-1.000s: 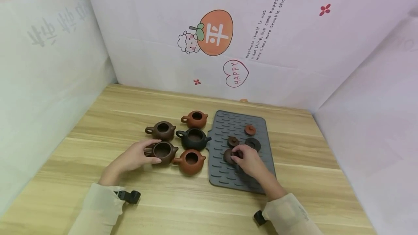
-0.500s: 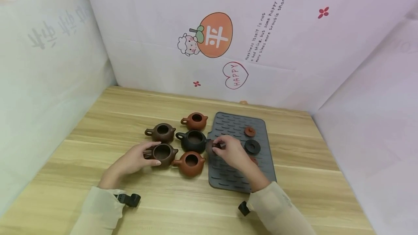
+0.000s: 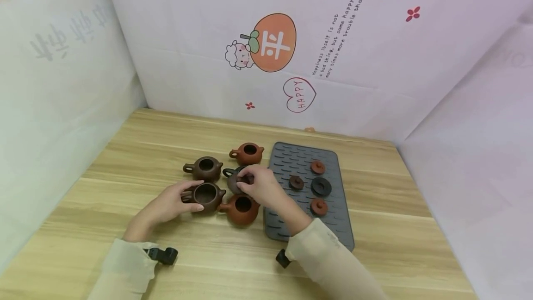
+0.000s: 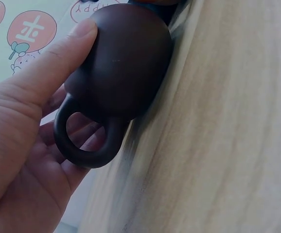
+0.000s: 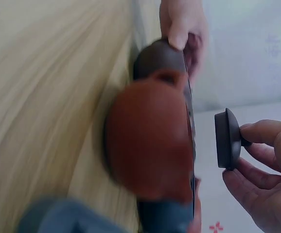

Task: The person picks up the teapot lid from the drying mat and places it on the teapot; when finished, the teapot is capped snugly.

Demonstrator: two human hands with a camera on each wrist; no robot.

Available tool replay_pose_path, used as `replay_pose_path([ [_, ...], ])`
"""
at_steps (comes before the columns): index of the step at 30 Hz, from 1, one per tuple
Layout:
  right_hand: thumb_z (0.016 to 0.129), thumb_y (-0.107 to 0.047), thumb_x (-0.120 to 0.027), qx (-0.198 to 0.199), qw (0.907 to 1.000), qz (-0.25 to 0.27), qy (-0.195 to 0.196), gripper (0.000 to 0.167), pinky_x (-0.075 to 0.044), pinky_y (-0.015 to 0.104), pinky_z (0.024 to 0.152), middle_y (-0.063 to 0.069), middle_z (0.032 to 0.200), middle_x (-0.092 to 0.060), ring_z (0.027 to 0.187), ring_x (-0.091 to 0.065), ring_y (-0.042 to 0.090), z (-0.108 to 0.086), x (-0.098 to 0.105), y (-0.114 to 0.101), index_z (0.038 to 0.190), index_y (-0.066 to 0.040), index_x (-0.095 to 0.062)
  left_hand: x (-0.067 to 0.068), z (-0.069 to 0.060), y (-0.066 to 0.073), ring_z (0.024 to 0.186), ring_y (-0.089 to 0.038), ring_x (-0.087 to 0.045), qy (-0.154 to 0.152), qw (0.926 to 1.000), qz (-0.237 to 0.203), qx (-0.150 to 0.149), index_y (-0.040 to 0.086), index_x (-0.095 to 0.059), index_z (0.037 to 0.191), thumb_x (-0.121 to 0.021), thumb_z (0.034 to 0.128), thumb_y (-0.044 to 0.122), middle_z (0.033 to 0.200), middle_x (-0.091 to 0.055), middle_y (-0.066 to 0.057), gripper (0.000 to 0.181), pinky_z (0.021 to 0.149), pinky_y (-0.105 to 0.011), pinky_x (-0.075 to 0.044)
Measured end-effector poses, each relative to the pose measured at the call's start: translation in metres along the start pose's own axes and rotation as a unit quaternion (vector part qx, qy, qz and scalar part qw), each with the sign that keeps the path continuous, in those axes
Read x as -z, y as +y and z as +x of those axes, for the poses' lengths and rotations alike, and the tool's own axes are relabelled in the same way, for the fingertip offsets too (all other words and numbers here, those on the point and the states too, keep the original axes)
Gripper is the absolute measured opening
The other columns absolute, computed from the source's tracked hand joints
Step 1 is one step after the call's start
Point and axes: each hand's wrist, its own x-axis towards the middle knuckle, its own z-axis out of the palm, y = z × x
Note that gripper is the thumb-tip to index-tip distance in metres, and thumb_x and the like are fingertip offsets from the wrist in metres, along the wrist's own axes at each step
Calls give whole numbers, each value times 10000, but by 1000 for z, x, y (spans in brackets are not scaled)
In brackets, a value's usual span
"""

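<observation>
My left hand holds a dark brown lidless teapot on the table, thumb on one side and fingers on the other, by its handle. With thumb and fingers, my right hand pinches the knob of a dark brown teapot lid. In the right wrist view the lid hangs in the air, apart from the pots. The head view shows it over the black teapot, mostly covering that pot. A reddish-brown teapot stands just right of the held one, its mouth uncovered.
Behind stand another brown teapot and a small reddish teapot, both lidless. A grey mat on the right bears a brown lid, a black lid and two reddish lids, one far, one near. Printed cloth walls enclose the table.
My right hand has carried the brown lid leftward from the mat to above the black teapot, uncovering the near reddish lid. The left hand stays on its teapot.
</observation>
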Motion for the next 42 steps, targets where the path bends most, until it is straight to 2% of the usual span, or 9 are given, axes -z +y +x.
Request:
replay_pose_path([
  [3, 913, -185, -716, 53, 9999, 59, -83, 130, -482, 273, 674, 1, 1070, -619, 823, -554, 116, 6, -11, -11, 1037, -148, -702, 1, 0, 0, 1295, -417, -412, -6, 10000, 12, 5, 37, -510, 1401, -784, 821, 402, 1394, -487, -220, 738, 1035, -578, -342],
  [9, 919, -197, -711, 219, 9995, -15, -239, 132, -469, 202, 650, -40, 989, -605, 801, -543, 77, 15, -36, -30, 1043, -154, -693, 3, 0, 1, 1282, -416, -429, -7, 10000, 48, 52, 42, -522, 1392, -782, 823, 399, 1379, -505, -210, 720, 1019, -590, -354],
  [16, 923, -211, -707, 377, 9990, -107, -236, 143, -464, 190, 670, -27, 1012, -606, 836, -545, 82, 19, -53, -38, 1052, -154, -685, 0, 2, -1, 1248, -396, -468, 31, 10000, -25, -61, 43, -545, 1364, -799, 813, 359, 1340, -541, -190, 684, 1025, -593, -339],
  [22, 922, -215, -708, 467, 9987, -152, -159, 147, -464, 181, 697, -20, 1060, -619, 893, -555, 81, 22, -58, -39, 1056, -157, -690, 0, 2, -2, 1252, -407, -461, 69, 10000, -6, -48, 40, -549, 1356, -801, 809, 364, 1341, -538, -195, 684, 1027, -600, -334],
  [30, 916, -220, -716, 594, 9974, -371, -169, 166, -482, 195, 818, -1, 1131, -632, 1044, -578, 135, 23, -61, -44, 1064, -147, -701, 1, 1, -1, 1252, -405, -461, 84, 10000, 4, -11, 32, -546, 1357, -800, 810, 373, 1346, -533, -199, 693, 1013, -587, -361],
  [42, 911, -210, -722, 649, 9975, -244, -108, 146, -484, 187, 796, -4, 1098, -634, 1012, -589, 120, 23, -66, -39, 1042, -148, -705, 1, 0, -1, 1270, -420, -439, 49, 10000, -4, 67, 13, -518, 1380, -787, 823, 379, 1377, -501, -220, 718, 1001, -588, -376],
])
